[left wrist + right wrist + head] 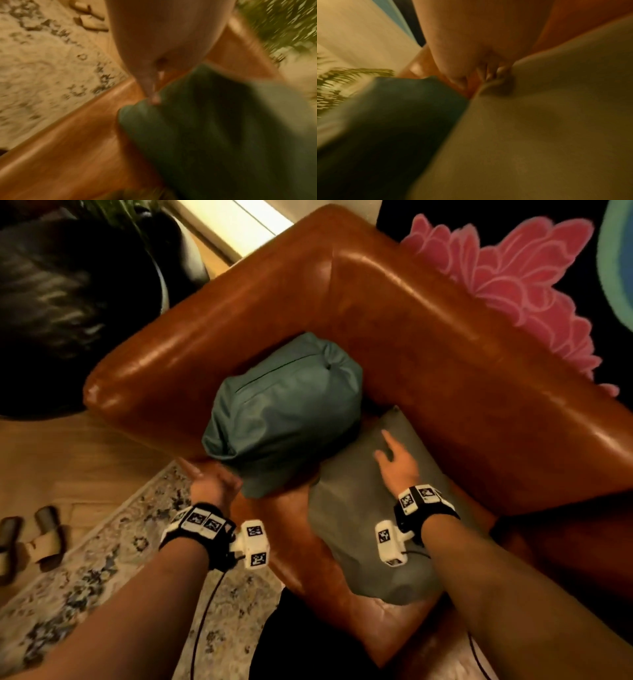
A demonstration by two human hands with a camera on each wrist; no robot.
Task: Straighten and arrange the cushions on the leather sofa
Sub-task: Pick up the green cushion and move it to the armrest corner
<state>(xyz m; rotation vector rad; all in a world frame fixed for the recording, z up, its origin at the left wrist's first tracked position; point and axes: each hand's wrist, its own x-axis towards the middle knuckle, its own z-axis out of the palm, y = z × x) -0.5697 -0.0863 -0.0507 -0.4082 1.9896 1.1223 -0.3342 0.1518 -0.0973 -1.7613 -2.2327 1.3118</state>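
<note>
Two hands: left hand [214, 486] pinches the teal cushion [284, 412]; right hand [397, 462] lies spread on the grey cushion [356, 529].

The cushions are carried by a brown leather sofa [394, 313], its seat [301, 546] bounded by an armrest and a backrest that meet at a corner. A teal cushion [284, 412] is propped in that corner, its lower edge met by the left hand [214, 484]. Just beside it, a grey cushion [363, 542] is laid flat on the seat under the right hand [397, 463], whose fingers appear, in the blurred wrist view, to press into the fabric.
</note>
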